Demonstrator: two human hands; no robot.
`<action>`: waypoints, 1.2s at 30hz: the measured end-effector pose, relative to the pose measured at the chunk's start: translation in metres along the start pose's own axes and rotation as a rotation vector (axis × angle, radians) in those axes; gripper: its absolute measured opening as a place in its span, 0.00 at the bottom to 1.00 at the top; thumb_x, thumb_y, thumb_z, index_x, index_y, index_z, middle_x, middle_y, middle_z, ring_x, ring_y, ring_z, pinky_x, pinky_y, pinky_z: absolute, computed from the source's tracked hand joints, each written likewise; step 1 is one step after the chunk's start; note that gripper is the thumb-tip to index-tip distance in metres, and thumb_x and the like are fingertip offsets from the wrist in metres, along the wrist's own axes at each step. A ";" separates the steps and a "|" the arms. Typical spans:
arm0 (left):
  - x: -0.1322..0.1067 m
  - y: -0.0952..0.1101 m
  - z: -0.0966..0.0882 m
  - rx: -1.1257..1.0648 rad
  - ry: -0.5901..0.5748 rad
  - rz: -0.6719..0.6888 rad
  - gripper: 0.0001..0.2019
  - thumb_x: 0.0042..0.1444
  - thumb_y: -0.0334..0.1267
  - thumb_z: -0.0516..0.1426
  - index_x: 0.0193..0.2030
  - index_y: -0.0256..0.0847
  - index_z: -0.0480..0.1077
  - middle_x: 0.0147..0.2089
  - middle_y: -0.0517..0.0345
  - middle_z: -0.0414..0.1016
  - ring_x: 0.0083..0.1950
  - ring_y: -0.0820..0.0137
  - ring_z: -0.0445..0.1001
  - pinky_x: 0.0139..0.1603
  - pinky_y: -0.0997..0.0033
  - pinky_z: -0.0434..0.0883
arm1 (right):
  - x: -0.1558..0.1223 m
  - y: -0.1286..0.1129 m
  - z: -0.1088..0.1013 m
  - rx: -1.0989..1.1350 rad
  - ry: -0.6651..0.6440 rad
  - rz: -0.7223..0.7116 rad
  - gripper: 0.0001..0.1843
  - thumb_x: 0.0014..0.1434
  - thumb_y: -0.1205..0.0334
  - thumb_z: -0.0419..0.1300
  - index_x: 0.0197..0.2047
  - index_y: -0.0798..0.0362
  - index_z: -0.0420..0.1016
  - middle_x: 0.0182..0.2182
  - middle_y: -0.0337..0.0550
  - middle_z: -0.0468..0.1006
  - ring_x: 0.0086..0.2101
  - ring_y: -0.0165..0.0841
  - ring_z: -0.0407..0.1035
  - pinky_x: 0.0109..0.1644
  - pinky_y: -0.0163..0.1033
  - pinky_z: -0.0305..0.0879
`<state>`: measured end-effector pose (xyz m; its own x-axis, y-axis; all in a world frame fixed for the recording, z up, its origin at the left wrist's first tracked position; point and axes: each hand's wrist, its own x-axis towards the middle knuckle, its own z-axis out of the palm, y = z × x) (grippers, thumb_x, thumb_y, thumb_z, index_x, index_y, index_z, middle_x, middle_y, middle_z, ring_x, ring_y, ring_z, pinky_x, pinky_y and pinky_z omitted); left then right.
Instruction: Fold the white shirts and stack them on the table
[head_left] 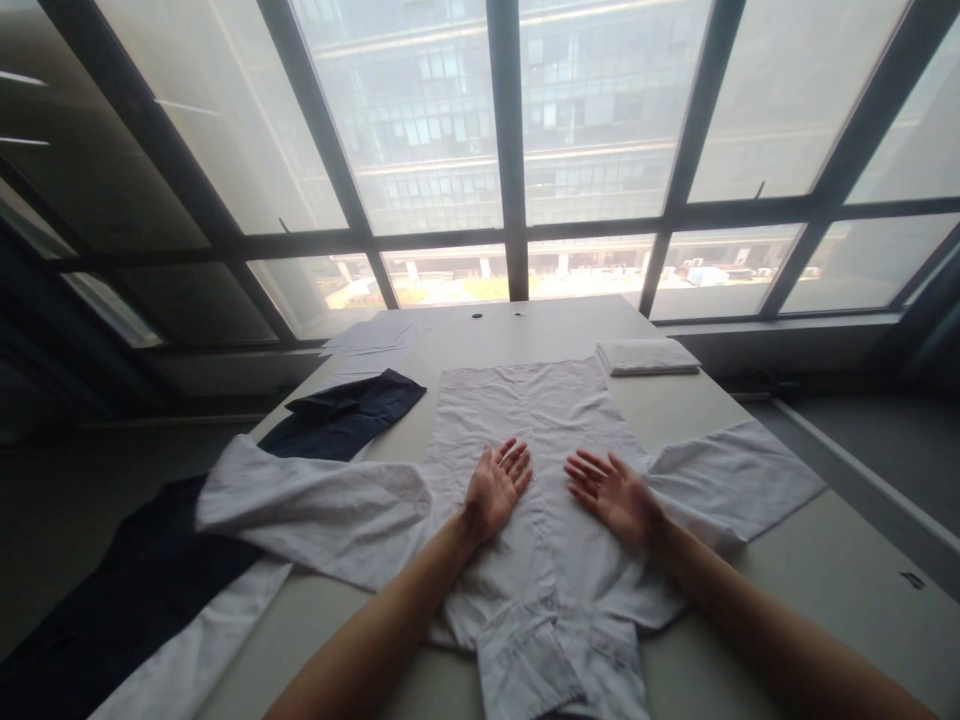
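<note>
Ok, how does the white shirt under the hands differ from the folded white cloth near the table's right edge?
The white shirt is spread out, sleeves to both sides; the folded white cloth is a compact, layered rectangle. The shirt covers far more of the table than the cloth does. The shirt looks creased, the cloth smoother. Both are white and lie on the table.

White long-sleeved cloth shirt (529, 405): near end cut off by bottom edge.
Left grip (500, 492), right grip (616, 498): undersides hidden; contact undetermined.
Dark navy cloth (161, 560): partly under shirt sleeve; cut off lower left.
Small black fitting (913, 580): unidentifiable.
</note>
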<state>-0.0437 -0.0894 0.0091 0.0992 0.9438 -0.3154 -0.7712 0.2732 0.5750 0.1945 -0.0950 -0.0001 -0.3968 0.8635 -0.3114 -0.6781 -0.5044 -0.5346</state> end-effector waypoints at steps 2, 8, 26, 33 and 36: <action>0.001 0.000 0.000 0.004 0.003 0.002 0.24 0.74 0.50 0.42 0.66 0.41 0.65 0.67 0.43 0.68 0.63 0.63 0.72 0.60 0.60 0.72 | 0.011 -0.026 -0.013 0.033 0.112 -0.150 0.19 0.73 0.58 0.46 0.53 0.52 0.75 0.53 0.51 0.80 0.52 0.37 0.76 0.54 0.47 0.76; 0.003 0.000 0.001 0.015 0.012 -0.002 0.23 0.74 0.49 0.42 0.64 0.39 0.66 0.67 0.43 0.68 0.63 0.62 0.73 0.60 0.60 0.72 | 0.027 -0.046 -0.030 0.040 0.151 -0.262 0.16 0.71 0.61 0.47 0.53 0.51 0.74 0.50 0.51 0.81 0.52 0.37 0.76 0.53 0.47 0.78; -0.001 -0.002 0.006 0.058 -0.009 0.036 0.22 0.74 0.48 0.43 0.63 0.41 0.67 0.66 0.44 0.69 0.59 0.62 0.74 0.57 0.61 0.74 | 0.026 -0.042 -0.032 0.025 0.119 -0.293 0.17 0.71 0.58 0.48 0.53 0.51 0.74 0.51 0.52 0.80 0.52 0.37 0.76 0.55 0.46 0.77; -0.001 -0.002 0.003 0.048 -0.026 0.031 0.22 0.73 0.49 0.43 0.63 0.41 0.67 0.66 0.43 0.68 0.61 0.62 0.74 0.58 0.60 0.74 | 0.025 -0.043 -0.032 0.001 0.100 -0.279 0.15 0.70 0.59 0.50 0.52 0.50 0.75 0.51 0.51 0.79 0.54 0.38 0.75 0.57 0.48 0.75; 0.000 -0.002 0.002 0.053 -0.034 0.023 0.22 0.73 0.49 0.43 0.64 0.41 0.66 0.66 0.43 0.68 0.61 0.62 0.74 0.57 0.60 0.74 | 0.026 -0.042 -0.034 0.003 0.102 -0.285 0.16 0.70 0.59 0.50 0.52 0.50 0.75 0.51 0.51 0.79 0.54 0.38 0.75 0.57 0.49 0.75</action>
<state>-0.0406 -0.0896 0.0097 0.1039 0.9555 -0.2762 -0.7391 0.2600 0.6214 0.2339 -0.0514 -0.0120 -0.1258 0.9659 -0.2264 -0.7552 -0.2412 -0.6095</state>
